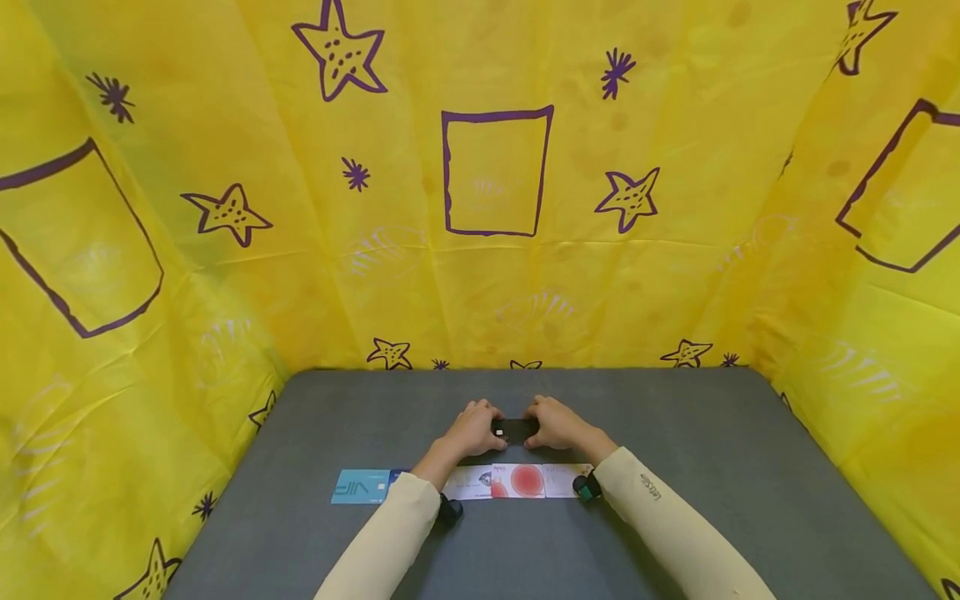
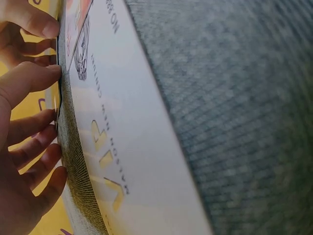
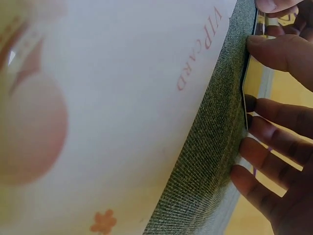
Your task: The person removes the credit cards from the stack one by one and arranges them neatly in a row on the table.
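Between both hands a black card [image 1: 516, 431] with a small light chip mark is held by its short ends, behind a row of cards. The left hand [image 1: 475, 429] pinches its left end between thumb and fingers. Its right end is pinched by the right hand [image 1: 557, 424]. In the wrist views the card shows nearly edge-on. Under the left wrist lies a white VIP card [image 2: 117, 127] with gold letters. A pale card with "VIP CARD" lettering [image 3: 200, 54] fills much of the right wrist view.
The row on the grey table [image 1: 675, 500] starts with a teal card [image 1: 358, 487] at left. A dark blue card [image 1: 395, 475] is mostly hidden by the left forearm. A white card with a red circle [image 1: 517, 481] lies mid-row. Yellow patterned cloth [image 1: 495, 292] surrounds the table.
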Demonstrator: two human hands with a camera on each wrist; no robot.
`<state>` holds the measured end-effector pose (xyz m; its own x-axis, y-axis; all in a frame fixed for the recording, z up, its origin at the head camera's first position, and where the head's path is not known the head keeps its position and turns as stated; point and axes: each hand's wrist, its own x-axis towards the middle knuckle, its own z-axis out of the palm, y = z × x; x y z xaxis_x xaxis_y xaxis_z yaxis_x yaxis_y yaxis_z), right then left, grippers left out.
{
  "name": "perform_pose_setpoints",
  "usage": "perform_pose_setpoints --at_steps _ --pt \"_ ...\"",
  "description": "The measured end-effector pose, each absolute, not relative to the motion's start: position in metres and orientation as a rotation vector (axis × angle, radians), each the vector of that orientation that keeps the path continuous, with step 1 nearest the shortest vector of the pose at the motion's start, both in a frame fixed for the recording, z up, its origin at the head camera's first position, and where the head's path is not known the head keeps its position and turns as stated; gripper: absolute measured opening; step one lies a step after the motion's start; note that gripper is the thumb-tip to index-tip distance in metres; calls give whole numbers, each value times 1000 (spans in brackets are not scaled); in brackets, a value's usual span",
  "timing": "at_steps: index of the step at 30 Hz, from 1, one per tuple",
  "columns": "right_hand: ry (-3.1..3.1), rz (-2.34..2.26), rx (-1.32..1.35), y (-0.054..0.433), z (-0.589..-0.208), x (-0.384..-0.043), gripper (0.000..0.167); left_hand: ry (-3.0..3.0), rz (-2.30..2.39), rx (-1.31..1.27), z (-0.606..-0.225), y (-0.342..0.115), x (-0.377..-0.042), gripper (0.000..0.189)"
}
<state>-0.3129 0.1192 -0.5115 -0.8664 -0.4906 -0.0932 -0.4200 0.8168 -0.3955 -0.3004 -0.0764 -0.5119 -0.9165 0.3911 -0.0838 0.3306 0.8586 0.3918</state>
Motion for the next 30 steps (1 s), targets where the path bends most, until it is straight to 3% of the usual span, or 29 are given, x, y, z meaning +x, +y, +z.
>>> perform_pose_setpoints --at_steps 15,30 --pt "2840 -511 -861 130 -511 -314 47 2856 627 644 -512 -78 -300 51" --pt "2926 -520 -911 141 -472 -310 52 2936 741 725 -482 -80 -301 51"
